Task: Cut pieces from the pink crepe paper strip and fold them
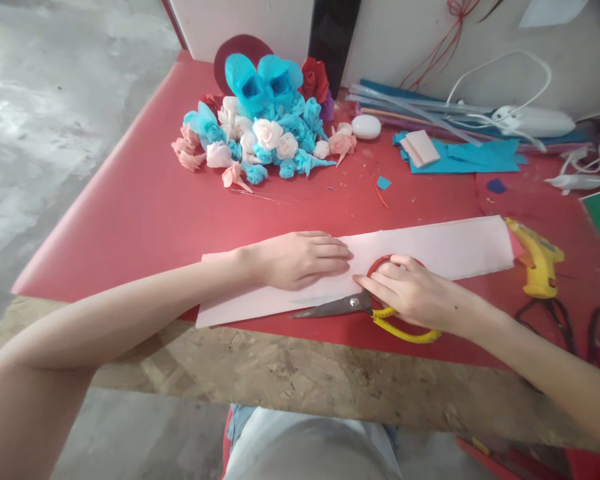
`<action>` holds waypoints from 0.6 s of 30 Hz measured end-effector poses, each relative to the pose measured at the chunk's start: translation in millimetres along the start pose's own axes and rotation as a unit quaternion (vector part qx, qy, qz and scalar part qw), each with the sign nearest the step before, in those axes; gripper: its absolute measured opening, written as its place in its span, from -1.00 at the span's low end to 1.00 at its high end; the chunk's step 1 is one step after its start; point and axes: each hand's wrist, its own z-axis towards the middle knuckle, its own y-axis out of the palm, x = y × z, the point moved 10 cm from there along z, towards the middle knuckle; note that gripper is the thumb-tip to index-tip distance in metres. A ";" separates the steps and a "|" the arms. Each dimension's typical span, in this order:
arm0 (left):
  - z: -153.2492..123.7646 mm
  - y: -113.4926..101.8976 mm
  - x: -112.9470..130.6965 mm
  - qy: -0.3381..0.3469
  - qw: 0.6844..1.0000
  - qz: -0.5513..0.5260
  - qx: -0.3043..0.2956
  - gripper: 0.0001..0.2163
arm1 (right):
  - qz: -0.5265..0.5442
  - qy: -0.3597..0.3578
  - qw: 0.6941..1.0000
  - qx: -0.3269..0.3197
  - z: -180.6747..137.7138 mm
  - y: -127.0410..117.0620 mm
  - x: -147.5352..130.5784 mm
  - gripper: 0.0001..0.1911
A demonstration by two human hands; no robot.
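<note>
A long strip of pale pink crepe paper [445,250] lies across the table near its front edge. My left hand [305,259] rests flat on the strip, fingers stretched out to the right. In my right hand [405,290] is a pair of scissors [347,305] with one red and one yellow handle, the fingers around the red one. The dark blades look closed and point left along the strip's lower edge. Whether they touch the paper I cannot tell.
A pile of blue, white and pink paper flowers [267,133] sits at the back. Right of the strip lies a yellow glue gun [540,263]. Folded blue paper [465,159], a white power strip [533,122] and a white egg-shaped object [366,127] are behind.
</note>
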 end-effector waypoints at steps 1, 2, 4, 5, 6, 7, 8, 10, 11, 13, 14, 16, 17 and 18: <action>-0.1 0.2 0.1 0.001 1.000 0.001 0.000 -0.64 | 0.002 -0.005 1.000 0.005 0.3 -1.2 -0.6 -0.65; -0.2 0.5 0.4 0.002 1.000 0.002 0.000 -0.64 | 0.002 -0.011 1.000 0.010 0.4 -2.4 -1.4 -0.67; -0.3 0.7 1.3 0.008 1.000 0.004 0.001 -0.64 | 0.004 -0.019 1.000 0.020 0.2 -4.8 -3.4 -0.69; -0.3 1.0 1.5 0.009 1.000 0.005 0.001 -0.64 | 0.005 -0.022 0.999 0.028 -0.2 -6.5 -4.7 -0.69; -0.3 1.4 1.3 0.010 1.000 0.006 0.000 -0.64 | 0.005 -0.023 0.999 0.034 -0.7 -8.1 -5.8 -0.69; -0.2 1.8 1.0 0.009 1.000 0.007 -0.001 -0.64 | 0.005 -0.022 0.999 0.039 -1.2 -9.7 -6.7 -0.69; -0.2 2.2 0.6 0.007 1.000 0.008 -0.003 -0.63 | 0.004 -0.016 0.999 0.040 -1.7 -10.9 -7.2 -0.69; -0.2 2.4 0.1 0.005 1.000 0.008 -0.005 -0.63 | 0.002 0.006 1.000 0.028 -2.5 -10.7 -6.2 -0.66; -0.2 2.0 0.3 0.005 1.000 0.008 -0.004 -0.63 | 0.004 0.020 1.000 0.017 -2.8 -9.5 -5.0 -0.64; -0.1 0.8 1.0 0.006 1.000 0.009 -0.001 -0.63 | 0.010 0.046 0.999 0.001 -3.3 -7.2 -2.6 -0.62; 0.1 0.1 1.5 0.007 1.000 0.010 0.001 -0.64 | 0.012 0.054 0.998 -0.002 -3.4 -6.2 -2.2 -0.62; 0.4 -1.0 2.2 0.008 1.000 0.014 0.004 -0.64 | 0.015 0.060 0.998 0.002 -3.0 -4.3 -2.2 -0.62; 0.5 -1.2 2.4 0.008 1.000 0.016 0.005 -0.64 | 0.016 0.061 0.998 0.002 -2.4 -2.4 -2.3 -0.62; 0.7 -1.4 2.6 0.008 1.000 0.018 0.005 -0.63 | 0.016 0.061 0.998 -0.001 -1.6 0.2 -2.6 -0.61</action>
